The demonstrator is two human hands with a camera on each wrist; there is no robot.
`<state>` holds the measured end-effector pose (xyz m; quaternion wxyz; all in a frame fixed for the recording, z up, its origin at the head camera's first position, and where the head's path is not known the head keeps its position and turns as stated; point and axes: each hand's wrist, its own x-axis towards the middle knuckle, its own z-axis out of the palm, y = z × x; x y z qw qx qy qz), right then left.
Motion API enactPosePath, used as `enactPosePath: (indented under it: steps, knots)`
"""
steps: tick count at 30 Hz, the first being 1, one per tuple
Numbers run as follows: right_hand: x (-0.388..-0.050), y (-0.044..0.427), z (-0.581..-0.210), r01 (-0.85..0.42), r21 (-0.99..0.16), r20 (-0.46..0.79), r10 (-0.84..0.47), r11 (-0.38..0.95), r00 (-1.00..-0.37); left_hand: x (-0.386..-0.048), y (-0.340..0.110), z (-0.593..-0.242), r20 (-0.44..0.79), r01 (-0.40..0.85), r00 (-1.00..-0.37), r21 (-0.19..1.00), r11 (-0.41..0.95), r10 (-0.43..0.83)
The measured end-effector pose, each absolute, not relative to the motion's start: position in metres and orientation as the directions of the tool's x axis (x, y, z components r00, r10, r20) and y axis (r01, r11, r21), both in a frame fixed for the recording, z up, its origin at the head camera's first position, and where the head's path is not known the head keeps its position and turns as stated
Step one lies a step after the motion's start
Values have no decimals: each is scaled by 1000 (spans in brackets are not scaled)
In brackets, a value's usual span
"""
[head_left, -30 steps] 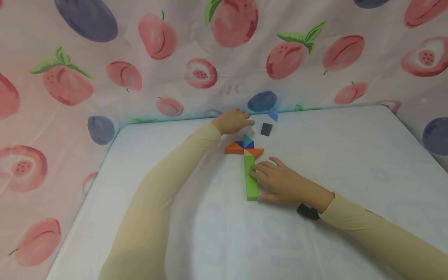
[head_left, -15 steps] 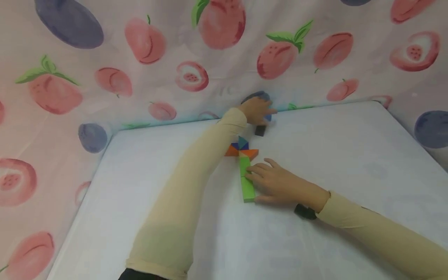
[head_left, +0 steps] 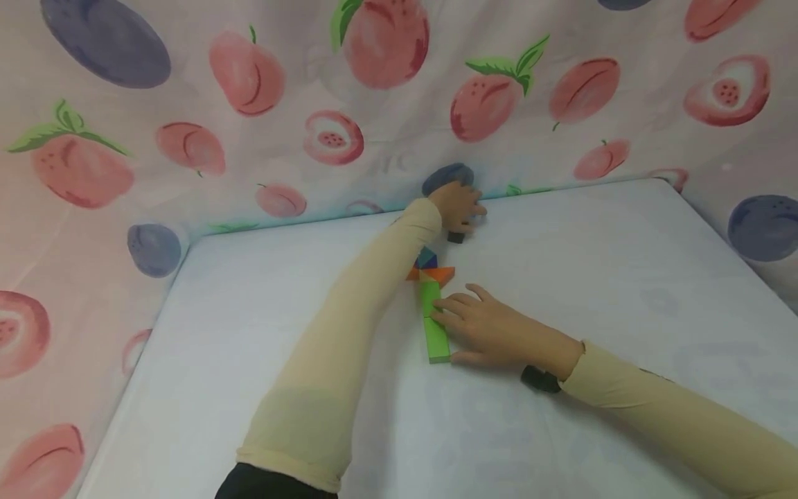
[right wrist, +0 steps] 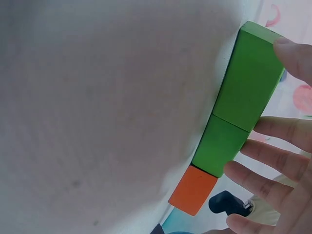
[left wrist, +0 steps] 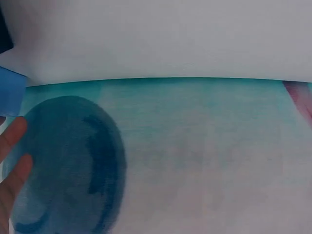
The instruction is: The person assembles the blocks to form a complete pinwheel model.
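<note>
My left hand (head_left: 458, 206) reaches over the back edge of the table and covers a light blue block (left wrist: 10, 92). In the left wrist view its fingertips (left wrist: 18, 127) lie at that block; the thumb is out of sight, so a grip cannot be made out. A dark block (head_left: 456, 238) sits just in front of this hand. My right hand (head_left: 483, 326) rests with extended fingers along the right side of two green blocks (head_left: 438, 339) joined end to end. Beyond them, orange triangular blocks (head_left: 444, 275) and blue ones (head_left: 426, 260) touch in a cluster, partly hidden by the left sleeve.
A white surface (head_left: 623, 277) spreads around the blocks. Behind it rises a fruit-printed cloth (head_left: 399, 138). A black wrist device (head_left: 539, 379) shows under my right wrist.
My left hand has moved right, from beside the block cluster to the light blue block at the back, which it now hides. The right hand stays against the green blocks. The head view shifted slightly.
</note>
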<state>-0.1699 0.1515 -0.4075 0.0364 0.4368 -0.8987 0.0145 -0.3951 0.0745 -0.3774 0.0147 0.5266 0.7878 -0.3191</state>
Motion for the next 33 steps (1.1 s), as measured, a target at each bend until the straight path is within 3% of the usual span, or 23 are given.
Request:
enactPosePath:
  steps: [21,33]
  knots:
    - [-169,149,-403,-774,-11,28,-773,633,-633,-404,5,-388,-362,863,-374,-473,178,854]
    - [-170,149,-404,-764,-40,20,-764,644,-645,-389,-44,-389,-323,870,-415,-416,266,851]
